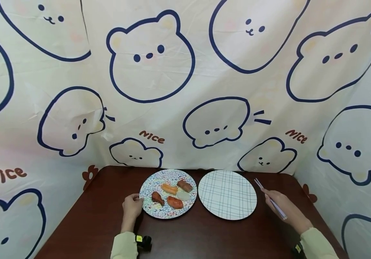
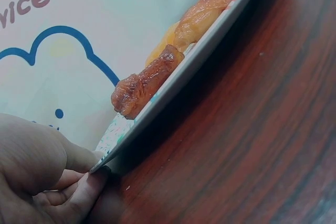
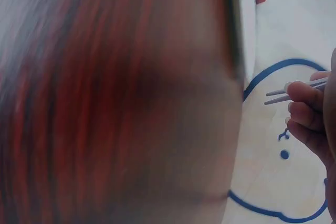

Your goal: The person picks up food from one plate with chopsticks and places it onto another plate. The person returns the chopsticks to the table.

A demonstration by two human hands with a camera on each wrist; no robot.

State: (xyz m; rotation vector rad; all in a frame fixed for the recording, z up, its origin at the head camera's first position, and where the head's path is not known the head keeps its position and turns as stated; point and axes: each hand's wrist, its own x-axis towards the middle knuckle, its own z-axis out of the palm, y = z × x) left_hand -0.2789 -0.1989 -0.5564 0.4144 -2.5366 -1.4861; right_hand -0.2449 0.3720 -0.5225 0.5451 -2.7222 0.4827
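Observation:
My left hand [image 1: 132, 207] pinches the left rim of a speckled multicoloured plate [image 1: 169, 213]. In the left wrist view, the thumb lies over the edge and fingers are under it. On this plate lie a glossy brown drumstick [image 1: 157, 198], a reddish-orange food piece [image 1: 174, 202], a yellow-orange strip [image 1: 169, 189], a brown block-shaped piece [image 1: 184, 185] and a pale whitish piece [image 1: 183, 195]. Off to the right, my right hand [image 1: 284, 207] holds a pair of light-coloured chopsticks [image 1: 258, 183], tips pointing forward and slightly apart, with nothing between them.
A white plate with a blue-green grid [image 1: 227, 194] sits between the speckled plate and my right hand. Both plates are on a dark reddish-brown wooden table [image 1: 201, 237]. Cloth printed with bear outlines [image 1: 150, 64] hangs behind the table and along both sides.

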